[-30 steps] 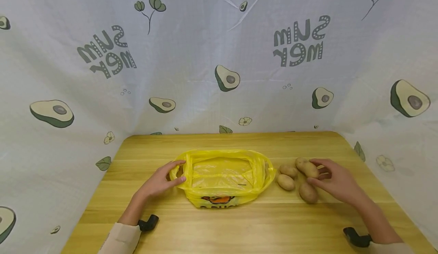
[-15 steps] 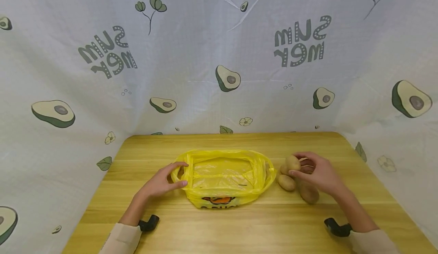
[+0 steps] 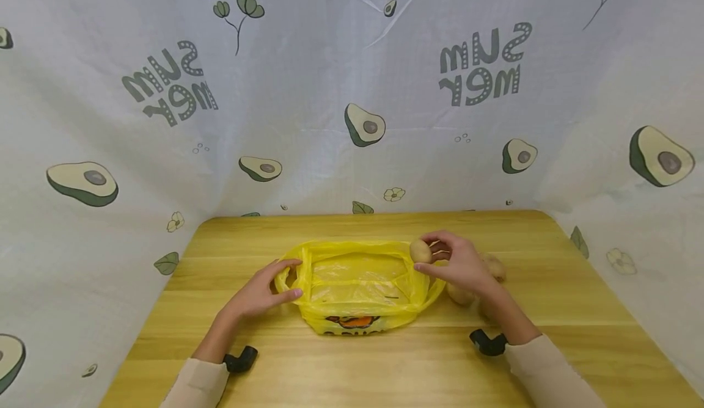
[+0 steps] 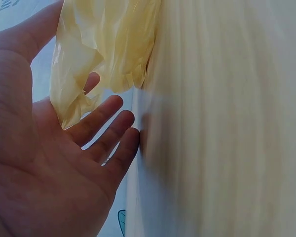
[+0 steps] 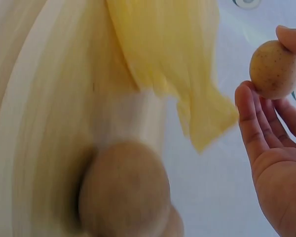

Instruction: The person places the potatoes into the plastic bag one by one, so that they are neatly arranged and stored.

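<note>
Pinches potato (image 3: 420,251) at fingertips of right hand (image 3: 459,262), by right rim of yellow bag (image 3: 352,308) (with left hand (image 3: 257,292) spread at left).

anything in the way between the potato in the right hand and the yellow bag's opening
Nothing visible: the right hand holds the potato by the right end of the yellow bag, whose mouth is open.

On the table (image 3: 352,368), potatoes (image 3: 493,267) lie right of the bag (image 3: 357,308).
</note>
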`<state>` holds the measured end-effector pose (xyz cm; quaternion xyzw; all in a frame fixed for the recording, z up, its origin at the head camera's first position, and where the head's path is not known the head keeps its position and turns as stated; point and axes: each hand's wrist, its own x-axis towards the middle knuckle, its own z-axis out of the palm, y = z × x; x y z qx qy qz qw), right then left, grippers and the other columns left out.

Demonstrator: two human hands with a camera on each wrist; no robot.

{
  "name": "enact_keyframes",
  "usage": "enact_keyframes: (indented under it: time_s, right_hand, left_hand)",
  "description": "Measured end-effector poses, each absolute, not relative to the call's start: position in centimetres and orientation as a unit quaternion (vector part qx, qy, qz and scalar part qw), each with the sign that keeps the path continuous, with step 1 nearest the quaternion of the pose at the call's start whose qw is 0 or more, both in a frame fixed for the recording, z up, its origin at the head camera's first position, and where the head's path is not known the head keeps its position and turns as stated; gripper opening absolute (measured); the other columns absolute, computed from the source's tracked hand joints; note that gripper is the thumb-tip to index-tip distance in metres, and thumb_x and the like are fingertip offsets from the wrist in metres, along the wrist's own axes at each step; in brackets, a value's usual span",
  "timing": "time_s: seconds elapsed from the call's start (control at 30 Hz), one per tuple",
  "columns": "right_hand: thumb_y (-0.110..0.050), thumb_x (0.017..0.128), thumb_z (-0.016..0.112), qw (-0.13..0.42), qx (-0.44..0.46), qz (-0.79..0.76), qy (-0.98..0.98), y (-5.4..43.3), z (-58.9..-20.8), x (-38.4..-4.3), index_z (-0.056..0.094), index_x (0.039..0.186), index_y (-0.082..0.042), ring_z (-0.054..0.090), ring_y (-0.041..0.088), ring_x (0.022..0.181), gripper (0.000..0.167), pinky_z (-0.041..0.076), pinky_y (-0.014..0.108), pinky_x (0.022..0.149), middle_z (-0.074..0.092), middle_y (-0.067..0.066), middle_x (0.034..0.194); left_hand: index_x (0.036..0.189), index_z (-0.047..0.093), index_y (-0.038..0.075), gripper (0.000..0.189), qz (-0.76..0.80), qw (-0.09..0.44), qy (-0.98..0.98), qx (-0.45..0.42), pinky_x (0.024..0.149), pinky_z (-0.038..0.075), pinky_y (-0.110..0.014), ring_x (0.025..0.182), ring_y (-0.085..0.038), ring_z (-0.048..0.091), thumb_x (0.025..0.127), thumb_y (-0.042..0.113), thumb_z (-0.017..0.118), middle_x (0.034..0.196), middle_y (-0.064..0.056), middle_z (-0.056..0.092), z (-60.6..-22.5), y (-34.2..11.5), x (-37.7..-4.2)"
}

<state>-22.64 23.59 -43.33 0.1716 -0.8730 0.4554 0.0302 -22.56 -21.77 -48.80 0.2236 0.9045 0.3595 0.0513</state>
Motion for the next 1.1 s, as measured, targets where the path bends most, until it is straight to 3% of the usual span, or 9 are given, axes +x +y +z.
enact_keyframes:
  time_s: [0.5,0.63,0.87,1.1]
  right_hand:
    - [-0.021,0.081,0.09,-0.017,0.216,0.507,-0.834,15.7,-43.8,-24.1,0.065,0.127,-0.005,0.069,0.024,0.098,0.055,0.058,0.055,0.092,0.066,0.014,0.121]
    - [-0.02,0.08,0.09,-0.036,0.217,0.517,-0.827,13.9,-44.4,-24.2,0.065,0.127,-0.006,0.069,0.022,0.097,0.055,0.06,0.052,0.091,0.067,0.013,0.119]
    - [-0.025,0.079,0.091,-0.054,0.216,0.508,-0.832,11.2,-45.5,-24.3,0.066,0.125,-0.006,0.069,0.017,0.091,0.055,0.061,0.029,0.08,0.07,0.01,0.112]
    - [-0.026,0.079,0.091,-0.068,0.224,0.507,-0.829,8.8,-46.8,-24.5,0.068,0.122,-0.006,0.069,0.016,0.087,0.054,0.059,0.026,0.075,0.072,0.008,0.106]
  left_hand:
    - [0.144,0.055,0.03,0.061,0.377,0.042,0.9,0.214,0.116,0.038,-0.062,0.144,-0.033,0.048,0.091,0.051,0.075,0.151,-0.002,0.055,-48.3,-21.4,-22.5]
    - [0.144,0.058,0.03,0.056,0.381,0.042,0.896,0.226,0.115,0.038,-0.064,0.145,-0.036,0.047,0.093,0.048,0.074,0.151,-0.004,0.056,-48.4,-21.3,-22.3]
    - [0.149,0.055,0.027,0.057,0.364,0.049,0.908,0.203,0.118,0.026,-0.072,0.153,-0.048,0.029,0.098,0.05,0.067,0.16,-0.016,0.045,-48.5,-21.2,-22.3]
    - [0.151,0.052,0.025,0.067,0.378,0.045,0.901,0.208,0.119,0.032,-0.066,0.149,-0.039,0.041,0.093,0.048,0.074,0.157,-0.008,0.049,-48.7,-21.2,-22.6]
